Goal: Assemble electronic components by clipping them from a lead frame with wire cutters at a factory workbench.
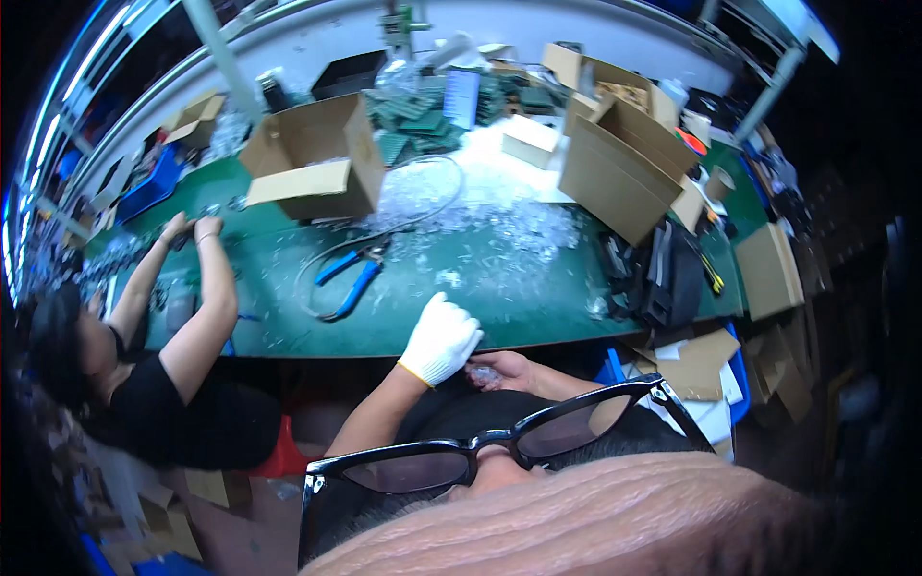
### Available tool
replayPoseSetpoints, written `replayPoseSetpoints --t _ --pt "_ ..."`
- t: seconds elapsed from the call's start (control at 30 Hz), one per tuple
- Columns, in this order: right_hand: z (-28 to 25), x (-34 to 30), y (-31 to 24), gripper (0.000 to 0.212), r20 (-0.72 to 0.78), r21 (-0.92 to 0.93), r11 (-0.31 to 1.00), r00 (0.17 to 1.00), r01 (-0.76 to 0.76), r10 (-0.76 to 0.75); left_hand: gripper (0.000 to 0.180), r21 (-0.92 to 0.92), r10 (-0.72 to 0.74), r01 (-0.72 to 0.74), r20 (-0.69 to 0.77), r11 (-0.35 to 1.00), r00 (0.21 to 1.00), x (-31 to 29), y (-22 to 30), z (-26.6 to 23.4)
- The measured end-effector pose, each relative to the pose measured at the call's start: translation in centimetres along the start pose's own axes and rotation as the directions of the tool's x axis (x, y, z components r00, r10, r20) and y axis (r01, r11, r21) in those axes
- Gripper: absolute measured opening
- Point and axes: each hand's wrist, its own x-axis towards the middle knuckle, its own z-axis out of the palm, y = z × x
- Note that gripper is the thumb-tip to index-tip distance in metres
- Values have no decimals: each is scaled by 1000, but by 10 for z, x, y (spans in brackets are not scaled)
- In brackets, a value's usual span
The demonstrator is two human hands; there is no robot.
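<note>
My left hand point(440, 341) wears a white knitted glove and is held at the front edge of the green table. Its fingers are curled in, and whatever they may hold is hidden. Just right of it and lower, my bare right hand point(509, 372) is closed around small clear plastic pieces point(484, 375), their exact kind too small to tell. On the tabletop beyond lies a wide scatter of similar clear plastic pieces point(523, 228). Blue-handled pliers point(353, 286) rest to the left of my glove, apart from both hands.
Open cardboard boxes stand at the left point(317, 158) and right point(629, 168) of the green table point(423, 312). Green boards point(418, 120) are piled at the back. A black bag point(672, 278) sits at right. A co-worker point(182, 384) handles something small at left.
</note>
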Motion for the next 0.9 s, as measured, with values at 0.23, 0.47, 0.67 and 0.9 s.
replayPoseSetpoints --t 0.23,0.47,0.67,0.9 --pt "29 -35 9 36 47 -193 964 983 184 -178 19 -346 212 -186 39 920 977 3 32 -24" --pt "45 -24 17 38 -48 -79 973 974 218 -222 18 -281 162 -120 131 952 978 -25 25 4" --pt "60 -48 9 27 180 -191 962 971 193 -159 16 -279 -56 -16 -249 960 967 -14 -1 -55" --pt "128 -55 -7 29 2 -538 831 986 143 -169 22 -136 -309 278 -390 951 867 -41 -74 -22"
